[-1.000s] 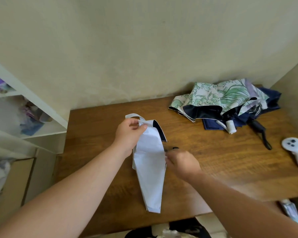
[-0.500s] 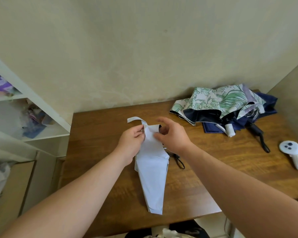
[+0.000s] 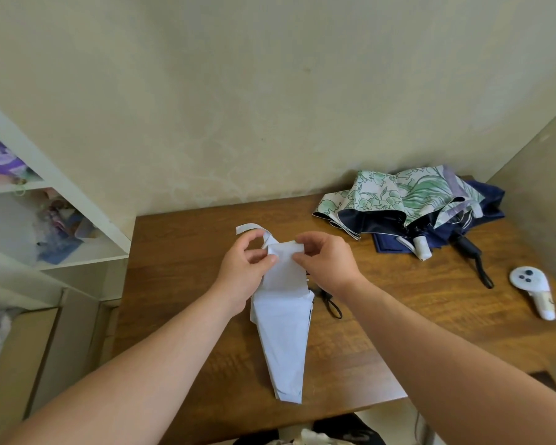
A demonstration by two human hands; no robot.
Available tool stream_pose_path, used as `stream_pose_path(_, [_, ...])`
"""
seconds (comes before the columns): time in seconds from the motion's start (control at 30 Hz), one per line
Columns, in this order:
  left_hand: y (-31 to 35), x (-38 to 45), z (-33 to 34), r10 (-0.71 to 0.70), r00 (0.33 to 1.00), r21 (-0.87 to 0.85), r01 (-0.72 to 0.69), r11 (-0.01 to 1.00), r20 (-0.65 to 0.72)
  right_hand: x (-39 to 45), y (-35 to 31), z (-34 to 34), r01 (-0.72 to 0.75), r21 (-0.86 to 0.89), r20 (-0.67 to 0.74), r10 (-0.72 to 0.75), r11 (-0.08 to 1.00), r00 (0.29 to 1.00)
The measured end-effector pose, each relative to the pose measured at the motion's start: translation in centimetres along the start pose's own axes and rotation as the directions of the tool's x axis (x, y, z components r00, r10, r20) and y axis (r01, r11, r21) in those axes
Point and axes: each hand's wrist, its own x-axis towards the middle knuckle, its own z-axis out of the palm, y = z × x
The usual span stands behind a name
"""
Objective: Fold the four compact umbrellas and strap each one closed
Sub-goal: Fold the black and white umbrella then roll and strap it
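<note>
A pale blue-white compact umbrella (image 3: 283,335) lies on the wooden table (image 3: 398,322), its narrow tip toward me. My left hand (image 3: 244,268) pinches the left side of its far fabric edge, beside the loose closing strap (image 3: 249,228) that curls up and to the left. My right hand (image 3: 326,263) pinches the right side of the same edge. A black wrist loop (image 3: 331,305) pokes out beside the umbrella on the right. At the back right a green floral umbrella (image 3: 395,195) lies unfolded over a navy umbrella (image 3: 491,203), with a white handle (image 3: 421,247) and a black handle (image 3: 469,248) sticking out.
A white controller (image 3: 532,285) rests near the table's right edge. White shelves (image 3: 55,220) with clutter stand at the left. A wall runs along the back and another closes the right side. Dark and light items lie on the floor below the table's near edge.
My right hand moved from the umbrella's right side up to its far edge and now pinches the fabric there. My left hand kept its hold near the strap. The black wrist loop came into view.
</note>
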Motion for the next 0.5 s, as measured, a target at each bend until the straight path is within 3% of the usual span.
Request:
stream_pose_path(0.07, [0.1, 0.1, -0.1, 0.041, 0.999, 0.076, -0.039, 0.996, -0.024, -0.2, -0.3, -0.1, 0.024, -0.1, -0.053, -0.03, 0.995, 0.998])
stream_pose_path(0.27, [0.3, -0.2, -0.3, 0.119, 0.993, 0.217, -0.121, 0.969, 0.026, -1.0, -0.6, -0.1, 0.076, -0.176, -0.095, -0.094, 0.981, 0.991])
stream_pose_path(0.4, [0.4, -0.2, -0.7, 0.204, 0.979, 0.348, -0.196, 0.917, 0.015, -1.1, -0.2, 0.0, 0.21, -0.322, -0.087, -0.25, 0.923, 0.964])
stream_pose_path(0.5, [0.6, -0.2, -1.0, 0.273, 0.961, 0.425, -0.261, 0.866, 0.036, -1.0, -0.2, 0.1, 0.21, -0.332, -0.117, -0.261, 0.92, 0.958])
